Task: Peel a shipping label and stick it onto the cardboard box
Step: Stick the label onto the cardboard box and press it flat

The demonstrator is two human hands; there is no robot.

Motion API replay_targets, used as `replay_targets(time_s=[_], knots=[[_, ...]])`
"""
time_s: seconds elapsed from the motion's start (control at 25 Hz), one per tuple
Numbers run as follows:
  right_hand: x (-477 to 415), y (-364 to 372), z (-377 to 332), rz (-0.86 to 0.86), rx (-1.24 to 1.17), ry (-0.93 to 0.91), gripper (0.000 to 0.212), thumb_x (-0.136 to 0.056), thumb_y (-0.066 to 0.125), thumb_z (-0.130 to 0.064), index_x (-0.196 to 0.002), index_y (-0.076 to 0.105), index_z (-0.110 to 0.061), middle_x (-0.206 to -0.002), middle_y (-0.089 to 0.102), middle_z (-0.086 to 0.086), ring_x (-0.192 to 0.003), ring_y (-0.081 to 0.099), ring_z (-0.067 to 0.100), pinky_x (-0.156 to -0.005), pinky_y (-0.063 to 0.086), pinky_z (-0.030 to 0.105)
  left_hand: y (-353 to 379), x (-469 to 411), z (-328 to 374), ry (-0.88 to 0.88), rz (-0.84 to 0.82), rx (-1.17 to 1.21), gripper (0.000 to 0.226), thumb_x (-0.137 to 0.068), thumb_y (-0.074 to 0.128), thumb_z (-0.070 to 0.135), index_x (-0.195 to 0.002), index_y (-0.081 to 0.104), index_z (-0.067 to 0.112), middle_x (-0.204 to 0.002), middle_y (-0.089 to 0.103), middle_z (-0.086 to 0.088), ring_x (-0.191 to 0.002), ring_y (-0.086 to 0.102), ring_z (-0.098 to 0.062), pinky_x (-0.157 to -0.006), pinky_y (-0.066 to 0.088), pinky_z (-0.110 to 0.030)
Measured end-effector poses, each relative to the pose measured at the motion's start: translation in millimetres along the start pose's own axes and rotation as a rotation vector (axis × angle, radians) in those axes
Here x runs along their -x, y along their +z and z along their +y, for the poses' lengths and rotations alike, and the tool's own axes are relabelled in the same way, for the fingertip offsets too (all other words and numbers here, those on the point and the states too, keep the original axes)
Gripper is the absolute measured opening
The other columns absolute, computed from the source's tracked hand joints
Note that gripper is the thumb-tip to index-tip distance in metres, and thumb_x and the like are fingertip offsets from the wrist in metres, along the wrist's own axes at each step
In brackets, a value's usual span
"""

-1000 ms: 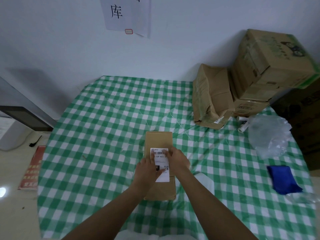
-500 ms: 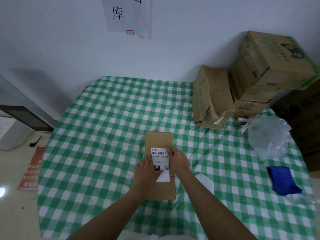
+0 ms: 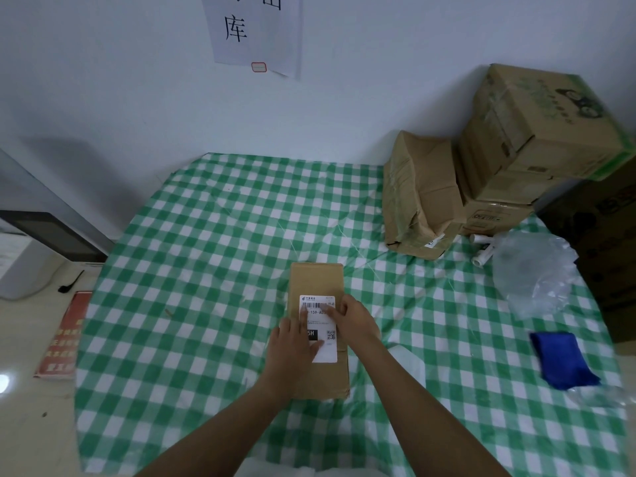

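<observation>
Both hands are flat on the label here. The left hand (image 3: 292,349) lies palm down with the fingers loosely spread, not gripping anything, just pressing on the left side and lower part of the shipping label (image 3: 321,330). It covers the label's left edge and part of the black block with "5H" on it. The right hand (image 3: 354,321) comes in from the right, fingers half curled, with the fingertips (image 3: 328,313) pushed down on the upper right of the label, right over the end of the barcode and the printed number. So neither hand holds anything, they're only pressing.

The label sits face up on top of the cardboard box (image 3: 318,280), roughly in the middle of it, a bit toward the right edge. The box lies flat, long way pointing away from the person, on the table (image 3: 206,270) with its green and white checked cloth. Its near left corner is hidden under the left wrist.

Just right of the right forearm there's something white (image 3: 406,359) on the cloth, can't tell what, the arm cuts it off. Further right is a blue cloth (image 3: 561,359) and a crumpled clear plastic bag (image 3: 533,270). At the back right a pile of bigger boxes (image 3: 516,160) stands against the wall, the front one crushed. A paper sign (image 3: 251,32) hangs on the wall, its top cut off by the frame.
</observation>
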State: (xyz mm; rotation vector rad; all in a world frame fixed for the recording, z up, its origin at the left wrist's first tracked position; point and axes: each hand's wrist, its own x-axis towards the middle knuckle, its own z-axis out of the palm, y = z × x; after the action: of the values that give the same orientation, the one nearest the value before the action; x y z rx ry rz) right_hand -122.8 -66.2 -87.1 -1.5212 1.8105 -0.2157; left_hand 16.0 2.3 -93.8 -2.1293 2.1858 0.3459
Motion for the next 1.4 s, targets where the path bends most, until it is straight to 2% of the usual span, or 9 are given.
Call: replay_targets(time_s=[0.24, 0.6, 0.68, 0.76, 0.84, 0.96, 1.12, 1.32, 1.4], knots=[[0.5, -1.6, 5.8, -0.018, -0.077, -0.037, 0.039, -0.094, 0.052, -0.047, -0.070, 0.035, -0.021, -0.065, 0.043, -0.003, -0.056, 0.038, 0.012, -0.054, 0.033, 0.029, -6.6, 1.9, -0.1, -0.028, -0.075, 0.012, 0.083, -0.097, 0.029, 0.056, -0.152, -0.004, 0.003, -0.151, 0.033, -0.008, -0.125, 0.040, -0.021, -0.102, 0.032, -0.031], [3.6, 2.2, 7.1, 0.016, 0.004, -0.006, 0.037, -0.094, 0.046, -0.052, -0.073, 0.037, -0.024, -0.072, 0.046, -0.005, -0.061, 0.044, 0.012, -0.055, 0.036, 0.029, -5.5, 7.9, 3.3, -0.057, -0.077, -0.002, 0.079, -0.099, 0.029, 0.053, -0.152, 0.001, 0.003, -0.151, 0.034, -0.011, -0.126, 0.041, -0.024, -0.102, 0.033, -0.032], [6.8, 3.8, 6.1, 0.022, 0.046, 0.003, 0.039, -0.090, 0.050, -0.058, -0.081, 0.039, -0.021, -0.079, 0.049, -0.002, -0.066, 0.049, 0.016, -0.054, 0.034, 0.028, -4.8, 7.1, 2.0, -0.049, -0.022, 0.003, 0.079, -0.095, 0.043, 0.052, -0.151, 0.018, 0.002, -0.145, 0.045, -0.013, -0.114, 0.052, -0.024, -0.093, 0.041, -0.033], [10.1, 6.5, 7.4, 0.024, 0.040, 0.015, 0.044, -0.085, 0.054, -0.062, -0.085, 0.039, -0.021, -0.085, 0.054, 0.000, -0.071, 0.055, 0.018, -0.055, 0.037, 0.029, -4.1, 7.1, 0.3, -0.016, -0.035, -0.011, 0.084, -0.072, 0.075, 0.052, -0.134, 0.052, 0.000, -0.112, 0.068, -0.014, -0.081, 0.064, -0.023, -0.067, 0.051, -0.032], [12.2, 8.8, 8.9, 0.025, 0.028, 0.021, 0.046, -0.083, 0.055, -0.064, -0.086, 0.039, -0.021, -0.088, 0.057, 0.001, -0.072, 0.058, 0.019, -0.057, 0.042, 0.031, 4.4, 9.4, -0.5, 0.028, 0.027, -0.005, 0.078, -0.062, 0.083, 0.048, -0.120, 0.065, 0.001, -0.089, 0.072, -0.013, -0.061, 0.062, -0.022, -0.051, 0.050, -0.032], [11.1, 8.7, 9.3, 0.020, 0.019, -0.001, 0.043, -0.086, 0.054, -0.061, -0.084, 0.037, -0.022, -0.084, 0.054, -0.001, -0.067, 0.053, 0.016, -0.057, 0.042, 0.031, 5.1, 12.7, -2.4, 0.044, 0.074, 0.021, 0.067, -0.074, 0.068, 0.046, -0.122, 0.062, -0.001, -0.091, 0.072, -0.014, -0.061, 0.061, -0.023, -0.048, 0.050, -0.032], [8.8, 9.6, 14.0, 0.012, 0.007, -0.039, 0.037, -0.092, 0.050, -0.054, -0.085, 0.035, -0.022, -0.080, 0.048, -0.002, -0.062, 0.045, 0.014, -0.059, 0.043, 0.033, 1.6, 17.8, -0.4, -0.027, 0.008, 0.036, 0.081, -0.056, 0.087, 0.047, -0.116, 0.066, -0.003, -0.093, 0.073, -0.012, -0.062, 0.062, -0.020, -0.049, 0.050, -0.030], [10.3, 11.6, 18.3, 0.014, -0.010, -0.042, 0.031, -0.096, 0.044, -0.051, -0.084, 0.033, -0.024, -0.076, 0.046, -0.004, -0.062, 0.046, 0.013, -0.061, 0.044, 0.035, 4.3, 19.3, -3.7, -0.060, -0.011, 0.112, 0.084, -0.059, 0.087, 0.046, -0.122, 0.062, -0.005, -0.095, 0.072, -0.012, -0.068, 0.064, -0.021, -0.055, 0.052, -0.031], [10.1, 11.4, 19.1, 0.019, -0.013, -0.047, 0.031, -0.096, 0.043, -0.050, -0.083, 0.033, -0.024, -0.074, 0.046, -0.005, -0.062, 0.046, 0.014, -0.063, 0.047, 0.038, 1.0, 21.9, -2.4, -0.068, -0.071, 0.088, 0.084, -0.071, 0.079, 0.047, -0.132, 0.052, -0.005, -0.105, 0.070, -0.013, -0.078, 0.065, -0.023, -0.063, 0.053, -0.033]])
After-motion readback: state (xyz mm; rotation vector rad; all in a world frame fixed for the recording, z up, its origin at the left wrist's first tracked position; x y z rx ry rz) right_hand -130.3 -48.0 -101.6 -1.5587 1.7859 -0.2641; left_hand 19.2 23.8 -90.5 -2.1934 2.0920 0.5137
